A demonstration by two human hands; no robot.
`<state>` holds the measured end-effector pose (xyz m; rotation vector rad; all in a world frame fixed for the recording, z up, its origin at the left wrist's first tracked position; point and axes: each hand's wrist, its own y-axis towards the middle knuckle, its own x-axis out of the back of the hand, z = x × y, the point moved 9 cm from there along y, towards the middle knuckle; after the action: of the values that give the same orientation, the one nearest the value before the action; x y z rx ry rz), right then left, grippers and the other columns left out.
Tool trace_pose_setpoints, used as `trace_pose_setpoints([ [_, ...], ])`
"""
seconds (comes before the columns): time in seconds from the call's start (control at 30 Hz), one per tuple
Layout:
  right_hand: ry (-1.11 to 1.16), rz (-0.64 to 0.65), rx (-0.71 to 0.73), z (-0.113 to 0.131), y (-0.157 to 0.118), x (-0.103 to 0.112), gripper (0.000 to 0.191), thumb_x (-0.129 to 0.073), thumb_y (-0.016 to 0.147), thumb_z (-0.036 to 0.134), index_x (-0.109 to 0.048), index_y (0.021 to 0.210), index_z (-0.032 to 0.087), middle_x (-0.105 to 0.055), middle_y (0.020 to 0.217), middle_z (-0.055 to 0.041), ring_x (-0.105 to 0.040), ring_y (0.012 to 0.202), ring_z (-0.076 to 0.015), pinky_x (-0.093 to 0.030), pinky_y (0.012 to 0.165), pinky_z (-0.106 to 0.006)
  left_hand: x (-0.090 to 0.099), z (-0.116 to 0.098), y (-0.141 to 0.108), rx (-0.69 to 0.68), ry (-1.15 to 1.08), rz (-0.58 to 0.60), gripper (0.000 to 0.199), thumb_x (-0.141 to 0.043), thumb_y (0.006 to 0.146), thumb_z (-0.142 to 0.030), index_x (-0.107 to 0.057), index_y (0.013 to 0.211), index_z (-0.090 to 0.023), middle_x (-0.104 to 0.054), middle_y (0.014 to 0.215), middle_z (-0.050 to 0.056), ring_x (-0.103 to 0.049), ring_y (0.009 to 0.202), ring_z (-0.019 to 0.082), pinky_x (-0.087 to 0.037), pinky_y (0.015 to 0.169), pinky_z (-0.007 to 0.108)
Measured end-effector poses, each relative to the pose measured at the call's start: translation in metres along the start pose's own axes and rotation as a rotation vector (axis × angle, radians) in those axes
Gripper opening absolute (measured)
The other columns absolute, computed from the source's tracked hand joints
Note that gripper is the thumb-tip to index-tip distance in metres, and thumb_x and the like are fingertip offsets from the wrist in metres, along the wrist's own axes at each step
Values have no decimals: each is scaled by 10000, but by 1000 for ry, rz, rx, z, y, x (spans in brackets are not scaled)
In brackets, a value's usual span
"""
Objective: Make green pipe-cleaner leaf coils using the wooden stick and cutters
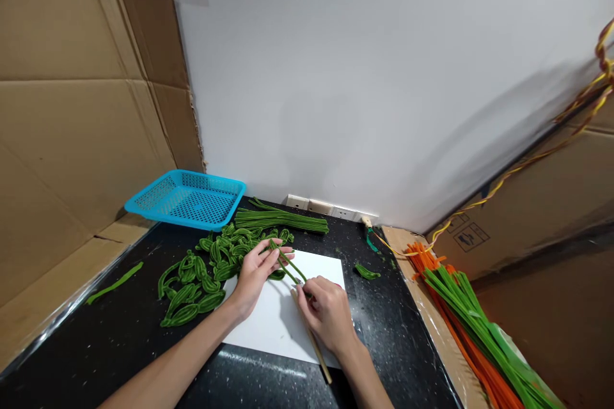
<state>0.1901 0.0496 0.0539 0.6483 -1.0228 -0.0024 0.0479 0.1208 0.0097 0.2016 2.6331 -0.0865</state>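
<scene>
My left hand [256, 271] pinches one end of a dark green pipe cleaner [291, 266], doubled into two strands, above a white board [268, 335]. Its other fingers are stretched out. At the strands' other end, my right hand [329, 310] has its thumb and fingers closed on the pipe cleaner. A thin tan stick [319, 354] runs beneath my right hand toward me; whether that hand also grips it, I cannot tell. Beside my left hand lies a pile of green leaf-shaped pipe-cleaner loops [185, 314], partly overlapping the board's left side.
A blue mesh basket [132, 207] stands back left. Behind the pile lies a bundle of green pipe cleaners [288, 221]. One leaf shape [367, 272] sits right of the board, a green strip [115, 282] far left. Orange and green bundles [472, 326] lie on cardboard at right, near a twisted cable [503, 179].
</scene>
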Motion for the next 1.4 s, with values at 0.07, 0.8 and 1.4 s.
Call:
trace_pose_setpoints([
  [0.07, 16, -2, 6, 1, 0, 1, 343, -505, 1019, 200, -447, 682, 228, -547, 627, 8, -510, 577, -151, -317, 580, -287, 0, -1, 0, -3, 11, -5, 444, -849, 826, -449, -634, 1096, -169, -785, 1098, 147, -755, 1024, 287, -550, 871, 354],
  [0.8, 59, 0, 6, 0, -1, -3, 201, -505, 1055, 212, -602, 878, 214, -655, 787, -38, -611, 696, -179, -427, 638, -284, 6, 0, 2, -60, 10, -32, 389, -795, 876, -437, -628, 1094, -162, -763, 927, 70, -726, 857, 202, -534, 752, 276],
  [1.4, 114, -122, 81, 6, -5, 6, 159, -573, 1058, 250, -600, 910, 199, -637, 759, -13, -582, 654, -157, -405, 617, -260, 12, -1, 3, -47, -35, -87, 440, -862, 812, -425, -642, 1051, -128, -732, 885, 63, -695, 695, 145, -593, 607, 234],
])
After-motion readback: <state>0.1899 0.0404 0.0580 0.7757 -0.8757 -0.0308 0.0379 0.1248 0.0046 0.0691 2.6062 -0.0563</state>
